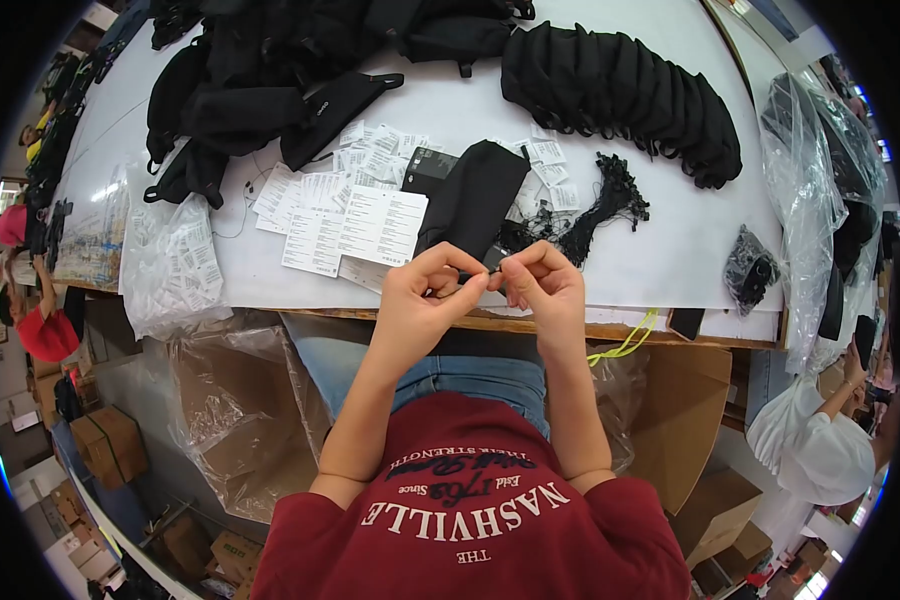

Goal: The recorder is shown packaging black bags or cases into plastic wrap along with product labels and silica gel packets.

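Two bare hands meet just past the near edge of a wide white table [670, 250], above the person's lap. Largest on the table is a heap of black fabric pouches [260, 80] spread over the far left corner, and along the far right side lies a curved row of stacked black pouches [630, 90], overlapping like tiles. A clear plastic bag of dark goods [820, 200] hangs off the right edge, and another clear bag filled with small white labels [175, 260] droops over the near left edge. Near the middle, white paper tags [355, 225] lie fanned out in an untidy pile, with one flat black pouch [475, 195] resting on them, its near end just beyond the fingers. Beside it to the right sits a tangle of black cords [595, 215]. The left hand [420, 300] and right hand [548, 285] have thumbs and forefingers pinched together on a small dark piece [485, 272], held between them at the table's near edge; what exactly it is cannot be told. The remaining fingers curl loosely.
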Action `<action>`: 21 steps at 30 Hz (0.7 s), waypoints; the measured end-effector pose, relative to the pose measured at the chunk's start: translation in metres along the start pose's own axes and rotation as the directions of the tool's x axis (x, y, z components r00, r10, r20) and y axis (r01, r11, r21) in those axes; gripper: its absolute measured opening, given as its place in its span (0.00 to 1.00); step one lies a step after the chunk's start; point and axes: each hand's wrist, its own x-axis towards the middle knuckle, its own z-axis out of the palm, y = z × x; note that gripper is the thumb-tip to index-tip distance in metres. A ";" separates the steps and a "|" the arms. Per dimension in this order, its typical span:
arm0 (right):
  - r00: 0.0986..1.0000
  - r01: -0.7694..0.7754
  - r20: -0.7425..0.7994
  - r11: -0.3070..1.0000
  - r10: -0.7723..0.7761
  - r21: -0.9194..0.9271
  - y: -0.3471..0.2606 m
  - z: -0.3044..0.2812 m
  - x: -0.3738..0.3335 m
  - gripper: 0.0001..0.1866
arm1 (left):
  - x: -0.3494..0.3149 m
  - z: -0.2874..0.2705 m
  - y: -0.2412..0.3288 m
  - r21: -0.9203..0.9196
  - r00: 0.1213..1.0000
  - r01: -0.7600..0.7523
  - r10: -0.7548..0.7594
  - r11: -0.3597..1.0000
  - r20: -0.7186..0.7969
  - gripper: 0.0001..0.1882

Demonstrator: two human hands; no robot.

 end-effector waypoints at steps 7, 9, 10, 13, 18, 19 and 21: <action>0.999 -0.022 -0.049 0.999 0.020 -0.043 -0.002 0.002 -0.001 0.07 | 0.001 0.002 -0.001 -0.003 1.000 -0.004 0.004 1.000 -0.004 0.03; 0.999 -0.032 -0.023 0.998 0.031 -0.061 0.000 0.001 0.000 0.07 | 0.001 0.003 -0.002 0.001 1.000 -0.003 0.003 1.000 -0.006 0.03; 0.999 -0.032 -0.022 0.998 0.031 -0.061 0.000 0.002 0.000 0.07 | 0.001 0.004 -0.003 0.005 1.000 -0.002 0.002 1.000 -0.007 0.03; 0.994 -0.040 -0.101 0.996 0.032 -0.080 -0.002 0.003 -0.001 0.06 | 0.000 0.002 -0.002 0.018 1.000 0.016 -0.016 1.000 -0.004 0.02; 0.996 -0.048 -0.083 0.995 0.040 -0.088 -0.002 0.002 -0.001 0.06 | 0.000 0.003 -0.004 0.000 1.000 0.010 -0.010 1.000 -0.001 0.02; 0.996 -0.047 -0.082 0.995 0.040 -0.089 -0.002 0.002 -0.001 0.06 | 0.000 0.003 -0.004 0.014 1.000 0.009 -0.009 1.000 -0.009 0.03; 0.996 -0.055 -0.073 0.994 0.049 -0.092 -0.001 0.000 -0.002 0.08 | 0.001 0.002 -0.004 0.018 1.000 0.007 -0.007 1.000 -0.008 0.03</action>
